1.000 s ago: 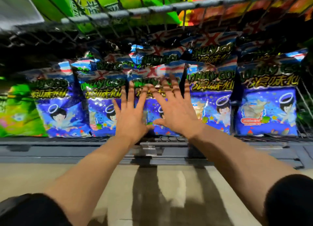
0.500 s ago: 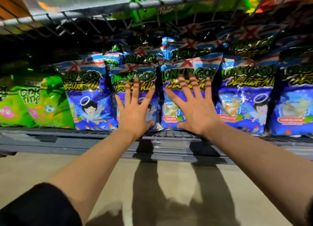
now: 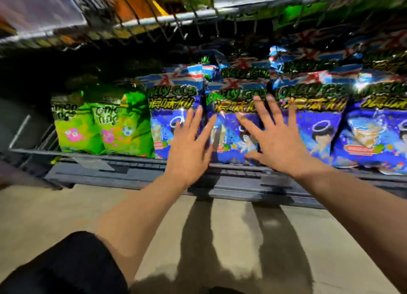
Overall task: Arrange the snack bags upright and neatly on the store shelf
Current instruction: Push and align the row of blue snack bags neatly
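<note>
A row of blue snack bags stands upright along the front of the wire shelf [image 3: 136, 164], with more blue bags behind them. My left hand [image 3: 189, 148] has its fingers spread and straight in front of the leftmost blue bag [image 3: 167, 117]. My right hand [image 3: 277, 139] is also flat and spread, between the second blue bag [image 3: 231, 126] and the third blue bag [image 3: 317, 122]. Whether the palms touch the bags I cannot tell. Both hands hold nothing. A further blue bag [image 3: 378, 135] stands at the right edge.
Two green snack bags [image 3: 101, 128] stand left of the blue ones, with a dark gap in the shelf further left. An upper wire shelf [image 3: 167, 20] with orange and green packs hangs overhead. Beige floor [image 3: 66, 210] lies below the shelf's grey front rail.
Both hands and my view have shifted left along the row of blue bags. The green bags have come further into view. The fingers stay spread and flat.
</note>
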`<state>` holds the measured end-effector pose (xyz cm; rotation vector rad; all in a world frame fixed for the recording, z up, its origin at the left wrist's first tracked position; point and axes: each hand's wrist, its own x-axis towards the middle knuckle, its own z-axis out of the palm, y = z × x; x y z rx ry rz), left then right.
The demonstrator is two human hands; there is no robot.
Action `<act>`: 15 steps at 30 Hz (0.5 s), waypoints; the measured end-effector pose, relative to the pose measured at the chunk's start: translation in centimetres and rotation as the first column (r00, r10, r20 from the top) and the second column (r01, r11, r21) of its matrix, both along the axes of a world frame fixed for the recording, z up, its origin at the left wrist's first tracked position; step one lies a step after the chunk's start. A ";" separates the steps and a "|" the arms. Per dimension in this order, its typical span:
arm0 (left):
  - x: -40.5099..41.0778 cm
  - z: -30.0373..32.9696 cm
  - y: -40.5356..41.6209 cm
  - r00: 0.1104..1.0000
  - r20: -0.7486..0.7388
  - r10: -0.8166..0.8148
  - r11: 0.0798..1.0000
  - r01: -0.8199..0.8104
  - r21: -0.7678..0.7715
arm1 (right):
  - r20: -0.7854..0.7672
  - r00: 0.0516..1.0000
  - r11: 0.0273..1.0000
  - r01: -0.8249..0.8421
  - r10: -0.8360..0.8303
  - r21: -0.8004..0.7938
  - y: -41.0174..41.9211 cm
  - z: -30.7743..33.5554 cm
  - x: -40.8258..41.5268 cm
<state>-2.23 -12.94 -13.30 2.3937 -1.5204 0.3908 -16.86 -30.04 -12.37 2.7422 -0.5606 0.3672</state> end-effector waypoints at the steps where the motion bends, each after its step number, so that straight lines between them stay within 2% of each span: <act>1: 0.8 -0.3 1.3 0.999 0.009 0.051 0.999 -0.051 -0.010 | -0.039 0.999 1.000 -0.027 0.027 0.001 0.5 0.1 0.9; 4: 3.3 0.0 3.3 0.991 0.008 0.132 0.989 -0.133 0.058 | -0.110 0.993 0.998 -0.043 0.047 0.045 1.6 0.5 2.9; 7: 5.7 0.8 3.2 0.986 -0.031 0.166 0.964 -0.156 0.213 | -0.199 0.979 0.998 -0.044 0.050 0.034 2.4 0.2 4.7; 10: 7.2 1.0 2.2 0.989 -0.063 0.136 0.938 -0.108 0.329 | -0.249 0.968 0.994 0.053 -0.028 0.091 2.5 -0.4 5.3; 15: 8.2 0.3 0.9 0.991 -0.080 0.105 0.913 -0.064 0.404 | -0.284 0.948 0.974 0.189 -0.146 0.129 3.3 -0.9 6.0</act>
